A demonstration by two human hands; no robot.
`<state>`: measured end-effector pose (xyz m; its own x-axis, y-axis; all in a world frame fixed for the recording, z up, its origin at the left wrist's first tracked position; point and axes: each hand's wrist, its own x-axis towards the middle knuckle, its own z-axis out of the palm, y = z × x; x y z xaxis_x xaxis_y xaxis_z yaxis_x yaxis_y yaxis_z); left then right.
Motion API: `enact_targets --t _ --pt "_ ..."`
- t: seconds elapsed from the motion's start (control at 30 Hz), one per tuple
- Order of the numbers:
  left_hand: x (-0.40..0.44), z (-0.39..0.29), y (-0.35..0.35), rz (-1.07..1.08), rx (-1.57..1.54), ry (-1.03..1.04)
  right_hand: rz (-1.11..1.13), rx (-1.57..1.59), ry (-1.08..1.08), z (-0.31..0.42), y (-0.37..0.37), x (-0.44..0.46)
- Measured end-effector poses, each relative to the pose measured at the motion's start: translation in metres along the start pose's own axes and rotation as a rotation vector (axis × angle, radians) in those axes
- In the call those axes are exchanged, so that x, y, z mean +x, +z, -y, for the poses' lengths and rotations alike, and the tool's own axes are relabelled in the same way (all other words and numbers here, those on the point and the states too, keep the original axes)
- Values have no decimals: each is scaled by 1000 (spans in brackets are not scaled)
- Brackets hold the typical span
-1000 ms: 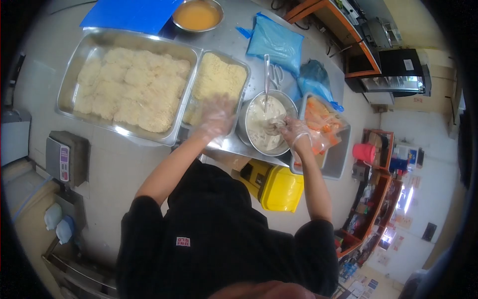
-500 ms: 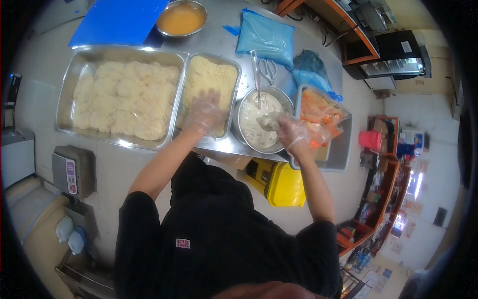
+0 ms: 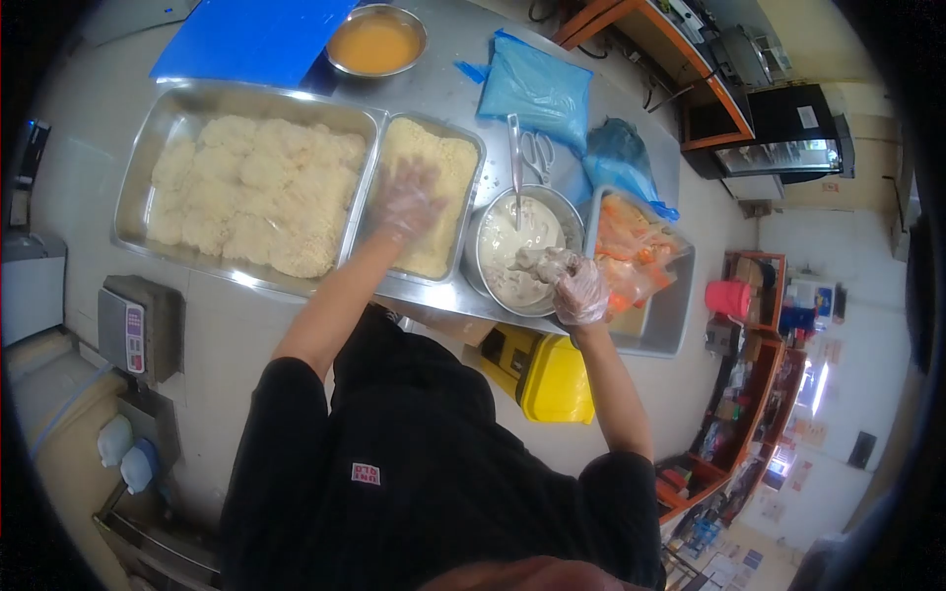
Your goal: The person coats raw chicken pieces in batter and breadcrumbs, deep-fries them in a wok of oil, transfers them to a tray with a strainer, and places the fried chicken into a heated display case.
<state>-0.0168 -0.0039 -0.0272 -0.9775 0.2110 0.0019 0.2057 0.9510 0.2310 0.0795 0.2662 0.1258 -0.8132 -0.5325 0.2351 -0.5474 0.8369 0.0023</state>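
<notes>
Food (image 3: 537, 260), wet and pale, is held over the bowl (image 3: 571, 219) by the right hand (image 3: 581, 292). Its end is gripped in bent fingers, and the rest is left sticking out past them. It is likely held there so that drips can be caught by the batter (image 3: 537, 227) below. The left hand (image 3: 409, 200) is spread out over the crumbs (image 3: 434, 241) — palm down, fingers apart. It is blurred, so whether the crumbs are touched cannot be told. Nothing can be seen gripped in it. Wet and dry are maybe split up this way, with one hand given to each. Both hands are covered by clear gloves (image 3: 588, 298), perhaps for cleanness.

The tray (image 3: 471, 197) of crumbs is set between the bowl and the big pan (image 3: 177, 128), perhaps so that both can be reached with ease. In the pan, crumbed pieces (image 3: 256, 197) are laid close together, maybe to save room. A metal handle (image 3: 515, 158) is leaned on the bowl's rim — its top is set clear of the batter, it seems, so that it can be grabbed clean. Just beside the bowl, a grey tub (image 3: 675, 310) is placed, with orange bags (image 3: 631, 256) held in it.
</notes>
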Motion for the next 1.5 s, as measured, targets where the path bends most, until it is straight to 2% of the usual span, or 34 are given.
enact_targets --t 0.07,0.17,0.23,0.33,0.53,0.67,0.73,0.83,0.93,1.03,1.13,1.23,1.27,1.37,1.43,1.5 --pt "-23 -12 -7 42 2 15 126 -7 110 -5 15 -10" --pt "-29 -16 -18 30 -8 37 -53 106 28 2 -2 9" --pt "-29 -15 -29 6 -6 91 -41 150 89 -4 8 0" --pt "7 -10 -19 119 -18 387 -5 119 156 -5 11 -3" --pt "18 5 2 31 86 100 49 123 305 -4 6 6" --pt "-12 1 -18 45 2 109 43 193 375 6 1 12" --pt "-31 2 -19 31 -13 126 138 180 404 -3 14 8" --pt "-44 -5 -34 262 54 96 199 138 410 0 12 16" --pt "-59 -6 -39 212 -78 51 178 116 345 6 -1 32" --pt "-81 -7 -52 39 -230 -172 144 73 267 13 -19 65" --pt "-93 -2 -32 15 -588 -333 142 107 248 21 -27 106" --pt "-91 -8 -42 84 -688 -417 151 323 214 24 4 139" --pt "-89 -9 -43 96 -664 -433 156 415 200 26 15 144" --pt "-77 -14 -47 178 -573 -502 427 150 251 62 19 143" --pt "-68 -19 -60 292 -481 -582 385 256 246 52 24 131" --pt "-73 -20 -48 166 -303 -461 303 286 264 36 24 110"
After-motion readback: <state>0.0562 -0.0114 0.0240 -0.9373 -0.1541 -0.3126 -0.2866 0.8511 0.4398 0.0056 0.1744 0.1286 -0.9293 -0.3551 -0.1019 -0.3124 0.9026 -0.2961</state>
